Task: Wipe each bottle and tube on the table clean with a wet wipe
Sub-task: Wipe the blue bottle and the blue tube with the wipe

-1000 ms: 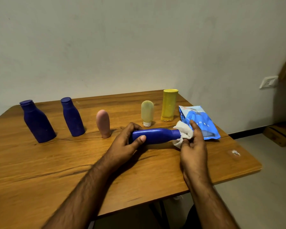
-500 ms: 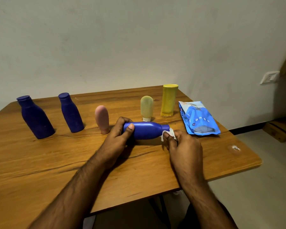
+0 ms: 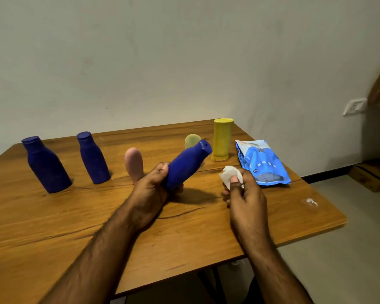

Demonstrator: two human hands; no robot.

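My left hand (image 3: 150,189) grips the base of a blue bottle (image 3: 188,164), which is tilted up to the right with its cap end raised off the table. My right hand (image 3: 242,191) pinches a crumpled white wet wipe (image 3: 229,175), apart from the bottle, just right of it. Two more blue bottles (image 3: 45,164) (image 3: 93,157) stand at the left. A pink tube (image 3: 133,164) stands behind my left hand. A pale yellow tube (image 3: 191,140) is partly hidden behind the held bottle. A yellow bottle (image 3: 222,139) stands upright at the back right.
A blue wet-wipe pack (image 3: 262,163) lies flat on the wooden table (image 3: 53,216) at its right side. A white smudge (image 3: 309,201) marks the table near the right corner. A wall socket (image 3: 354,106) and wooden boxes (image 3: 373,174) are beyond the table.
The blue bottle lay flat with the wipe rubbing its cap end. Now my left hand has tilted its cap end upward, and my right hand has pulled the wipe away from it.
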